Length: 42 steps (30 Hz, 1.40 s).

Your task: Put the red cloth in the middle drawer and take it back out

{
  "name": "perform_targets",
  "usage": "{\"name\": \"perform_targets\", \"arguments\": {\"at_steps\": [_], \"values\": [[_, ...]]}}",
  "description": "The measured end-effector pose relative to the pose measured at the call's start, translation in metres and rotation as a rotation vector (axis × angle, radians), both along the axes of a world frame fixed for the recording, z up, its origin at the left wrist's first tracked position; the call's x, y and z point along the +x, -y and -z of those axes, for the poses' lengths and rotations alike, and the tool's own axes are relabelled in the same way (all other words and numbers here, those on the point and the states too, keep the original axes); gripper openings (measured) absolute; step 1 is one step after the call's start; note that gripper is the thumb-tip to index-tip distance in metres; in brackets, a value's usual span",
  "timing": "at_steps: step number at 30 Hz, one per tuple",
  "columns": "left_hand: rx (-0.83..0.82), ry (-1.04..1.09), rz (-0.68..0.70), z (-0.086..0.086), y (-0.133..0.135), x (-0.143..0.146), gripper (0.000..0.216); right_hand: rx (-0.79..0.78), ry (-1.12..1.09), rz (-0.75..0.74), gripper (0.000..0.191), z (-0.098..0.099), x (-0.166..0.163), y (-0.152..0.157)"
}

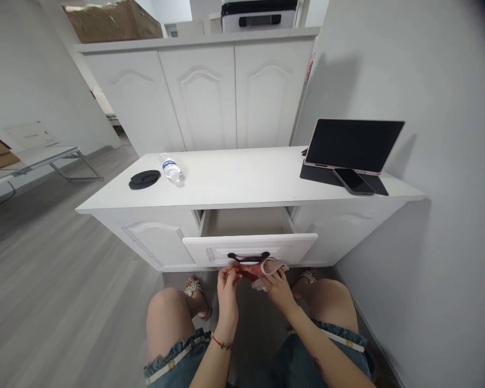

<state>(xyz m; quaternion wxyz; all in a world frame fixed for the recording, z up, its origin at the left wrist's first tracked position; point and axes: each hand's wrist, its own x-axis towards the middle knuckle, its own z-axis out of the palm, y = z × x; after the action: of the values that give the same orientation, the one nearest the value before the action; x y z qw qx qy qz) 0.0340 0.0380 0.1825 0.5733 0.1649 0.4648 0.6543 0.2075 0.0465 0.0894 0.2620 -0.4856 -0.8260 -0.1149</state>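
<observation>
A small cloth, red (249, 270) on one side and pale beige on the other, hangs in front of the open drawer (210, 249), close below its black handle (248, 258). My left hand (228, 291) pinches the red part at its left edge. On the other side, my right hand (278, 291) is closed on the beige part, which is folded over and bunched. Whether the cloth touches the handle I cannot tell. The visible drawer floor is bare and beige.
On the white cabinet top (234, 178) lie a clear plastic bottle (170, 168) and a flat black item (144, 179) at left. A tablet (353, 145) leans at right with a phone (353, 181) before it. My knees flank the drawer; a wall (448, 242) stands at right.
</observation>
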Motion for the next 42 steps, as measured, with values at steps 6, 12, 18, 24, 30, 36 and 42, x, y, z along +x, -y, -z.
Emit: {"name": "perform_targets", "arguments": {"at_steps": [6, 12, 18, 24, 30, 36, 42], "values": [[-0.185, 0.173, 0.135, -0.015, -0.020, 0.008, 0.025, -0.015, -0.001, 0.129, 0.051, -0.006, 0.037, 0.010], [-0.193, 0.182, 0.163, -0.021, -0.030, 0.016, 0.029, -0.013, -0.036, 0.188, 0.055, -0.002, 0.052, 0.017], [-0.160, 0.112, 0.216, -0.020, -0.030, 0.013, 0.036, 0.025, -0.106, 0.236, 0.054, -0.010, 0.065, 0.020], [-0.172, 0.127, 0.268, -0.022, -0.030, 0.009, 0.041, 0.111, -0.142, 0.206, 0.058, -0.020, 0.073, 0.016], [-0.166, 0.109, 0.298, -0.022, -0.031, 0.007, 0.041, 0.180, -0.394, 0.288, 0.053, -0.048, 0.063, 0.007], [-0.175, 0.082, 0.296, -0.018, -0.034, 0.007, 0.042, 0.255, -0.676, 0.395, 0.039, -0.063, 0.050, -0.002], [-0.176, 0.074, 0.285, -0.019, -0.039, 0.007, 0.042, 0.218, -0.796, 0.558, 0.035, -0.052, 0.050, -0.009]]}}
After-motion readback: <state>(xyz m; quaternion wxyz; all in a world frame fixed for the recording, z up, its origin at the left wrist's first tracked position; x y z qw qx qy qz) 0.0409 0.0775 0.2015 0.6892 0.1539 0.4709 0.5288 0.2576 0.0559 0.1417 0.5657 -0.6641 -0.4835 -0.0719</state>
